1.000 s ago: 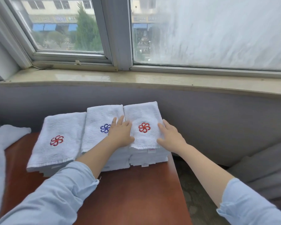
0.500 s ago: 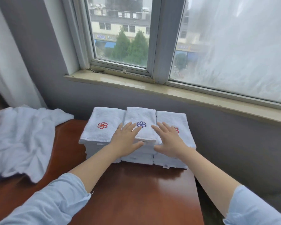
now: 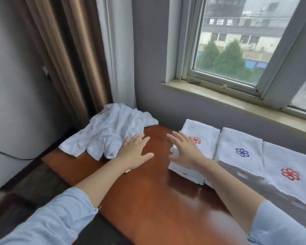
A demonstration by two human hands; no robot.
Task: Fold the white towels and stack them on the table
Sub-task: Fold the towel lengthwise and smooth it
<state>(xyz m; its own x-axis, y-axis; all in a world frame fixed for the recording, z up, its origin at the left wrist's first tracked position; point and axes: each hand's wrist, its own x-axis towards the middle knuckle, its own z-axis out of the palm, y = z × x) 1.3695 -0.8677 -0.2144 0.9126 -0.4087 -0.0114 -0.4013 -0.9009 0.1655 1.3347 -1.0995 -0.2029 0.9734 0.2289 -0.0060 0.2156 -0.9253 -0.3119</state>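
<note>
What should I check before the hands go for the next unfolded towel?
1. Hands free: left hand and right hand are flat and spread, no grip on anything: ok.
2. Crumpled towel heap within reach, right beside the left hand: ok.
3. Bare table in front for folding: ok.
4. Folded stacks, left stack, middle stack and right stack, sit level side by side: ok.
5. How many towels are in the heap: cannot tell.
</note>
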